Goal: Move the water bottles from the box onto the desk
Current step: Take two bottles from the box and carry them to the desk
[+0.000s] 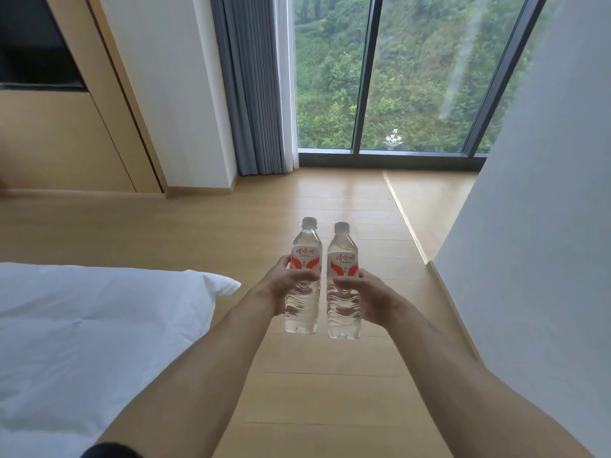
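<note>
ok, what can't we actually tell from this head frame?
- Box and desk: neither shows in the head view, so where the bottles came from and where they go is unknown.
- Left hand on the left bottle, right hand on the right bottle: fingers wrap behind, hidden by the bottles.
- Small print on both labels: too small to read.
- Bed: cut off by the left edge.

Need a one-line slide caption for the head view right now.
Left hand and right hand each hold an upright water bottle above the wooden floor.
</note>
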Motion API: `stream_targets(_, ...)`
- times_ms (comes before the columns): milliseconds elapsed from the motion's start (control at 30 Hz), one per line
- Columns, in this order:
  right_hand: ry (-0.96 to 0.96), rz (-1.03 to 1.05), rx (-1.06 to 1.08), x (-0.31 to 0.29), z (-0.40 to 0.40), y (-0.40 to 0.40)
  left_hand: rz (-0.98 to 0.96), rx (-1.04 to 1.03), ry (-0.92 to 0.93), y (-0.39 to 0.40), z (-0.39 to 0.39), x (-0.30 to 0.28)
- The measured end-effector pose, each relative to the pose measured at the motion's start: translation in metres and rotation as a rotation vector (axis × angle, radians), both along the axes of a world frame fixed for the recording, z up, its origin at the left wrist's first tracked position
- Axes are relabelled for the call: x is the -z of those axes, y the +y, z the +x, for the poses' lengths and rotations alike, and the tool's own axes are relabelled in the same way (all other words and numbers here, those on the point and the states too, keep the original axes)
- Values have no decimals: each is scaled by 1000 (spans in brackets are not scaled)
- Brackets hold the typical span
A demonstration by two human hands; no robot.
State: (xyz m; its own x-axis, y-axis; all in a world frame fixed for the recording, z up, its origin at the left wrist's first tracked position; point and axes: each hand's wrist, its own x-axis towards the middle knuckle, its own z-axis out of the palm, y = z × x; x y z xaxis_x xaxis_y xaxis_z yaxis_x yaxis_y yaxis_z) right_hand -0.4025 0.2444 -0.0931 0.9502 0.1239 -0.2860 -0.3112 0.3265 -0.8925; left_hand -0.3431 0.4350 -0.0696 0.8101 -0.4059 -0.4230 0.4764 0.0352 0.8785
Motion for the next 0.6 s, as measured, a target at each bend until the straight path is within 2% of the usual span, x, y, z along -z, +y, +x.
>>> stream_targets(233,1,-31,-7,5,90,-10,10,-24,12,-4,80,8)
stream_targets(600,-16,-47,-39,-6,292,10,-37,-69,17,12,282,5)
